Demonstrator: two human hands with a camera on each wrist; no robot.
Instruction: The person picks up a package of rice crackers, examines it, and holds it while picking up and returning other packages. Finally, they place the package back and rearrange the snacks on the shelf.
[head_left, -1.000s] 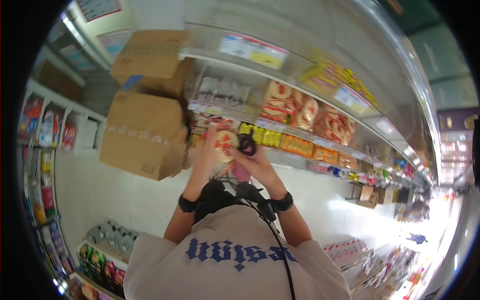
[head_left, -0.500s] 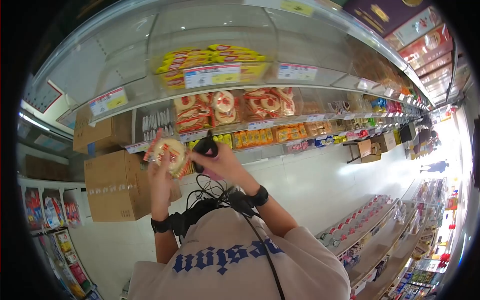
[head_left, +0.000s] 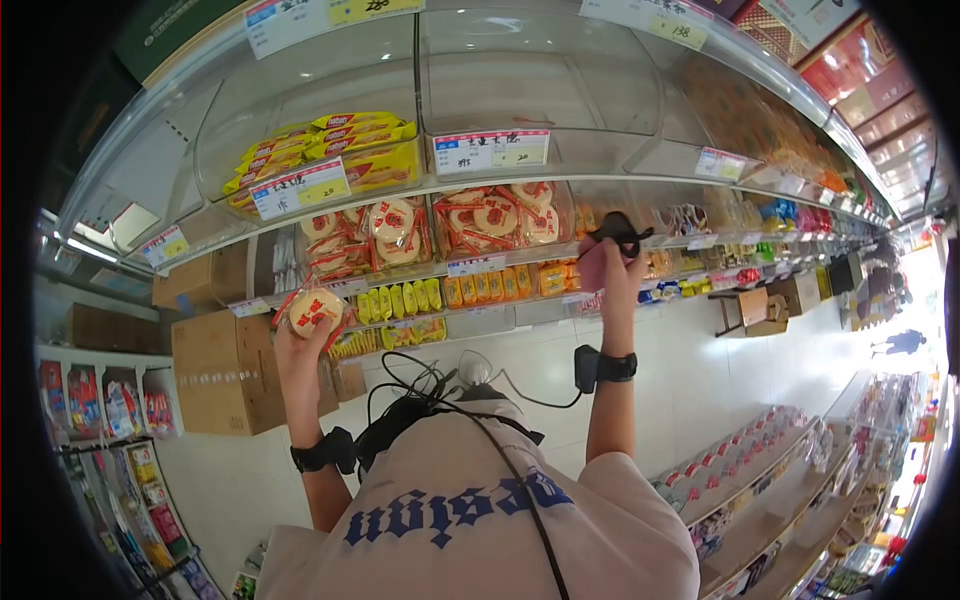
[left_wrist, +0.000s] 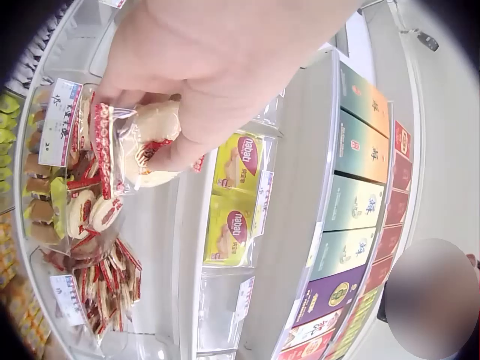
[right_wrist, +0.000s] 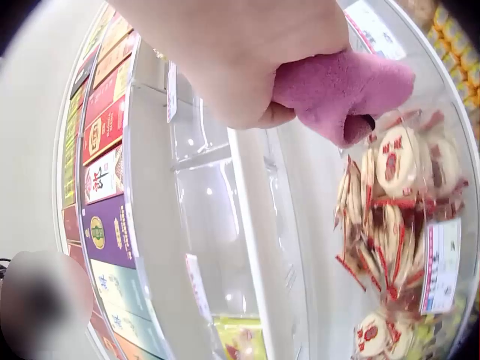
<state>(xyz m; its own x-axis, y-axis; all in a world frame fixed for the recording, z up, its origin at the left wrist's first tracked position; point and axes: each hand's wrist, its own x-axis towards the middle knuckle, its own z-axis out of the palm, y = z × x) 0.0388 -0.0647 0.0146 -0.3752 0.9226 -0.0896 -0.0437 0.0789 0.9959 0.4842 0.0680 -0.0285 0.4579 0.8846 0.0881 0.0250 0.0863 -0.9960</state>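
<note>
My left hand grips a round, pale pastry in a clear wrapper with red print. In the left wrist view, thumb and fingers pinch the wrapped pastry in front of the shelves. My right hand is raised near the shelf front, out to the right, clutching a pink cloth. A black, looped item shows at the top of that hand; its kind is unclear. In the right wrist view the bunched cloth hangs beside a clear bin of similar wrapped pastries.
Clear bins hold more wrapped pastries and yellow wafer packs above. Small yellow and orange packets line a lower shelf. Cardboard boxes stand on the left. Cables hang at my chest.
My hands, close together a second ago, have parted. The right hand has moved to the right with the pink cloth and black item; the left keeps the pastry. The view has swung toward the shelves.
</note>
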